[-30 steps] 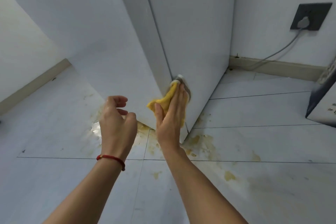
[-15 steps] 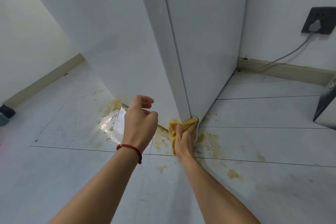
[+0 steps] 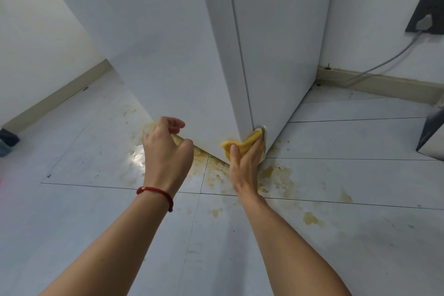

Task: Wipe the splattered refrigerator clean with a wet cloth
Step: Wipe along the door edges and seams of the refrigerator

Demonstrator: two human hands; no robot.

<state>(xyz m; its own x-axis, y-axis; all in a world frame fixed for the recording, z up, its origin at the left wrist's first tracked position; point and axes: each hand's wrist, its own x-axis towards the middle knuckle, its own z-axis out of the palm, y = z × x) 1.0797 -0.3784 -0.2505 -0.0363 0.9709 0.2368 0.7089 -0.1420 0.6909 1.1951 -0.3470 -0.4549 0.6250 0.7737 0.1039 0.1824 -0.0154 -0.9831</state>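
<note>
The white refrigerator stands on the tiled floor, its bottom front corner near the middle of the view. My right hand presses a yellow cloth flat against that bottom corner, fingers straight over the cloth. My left hand, with a red string bracelet at the wrist, hovers loosely curled in front of the door's lower edge and holds nothing. Yellow-brown splatter stains the floor around the corner.
A wet shiny patch lies on the floor left of my left hand. A dark wall socket with a grey cable is at the right. A dark-edged appliance stands at the right edge, a dark object at the left edge.
My right hand slid the cloth down to the floor edge of the corner, then back up a little along the corner. My left hand stayed hovering, loosely curled.
</note>
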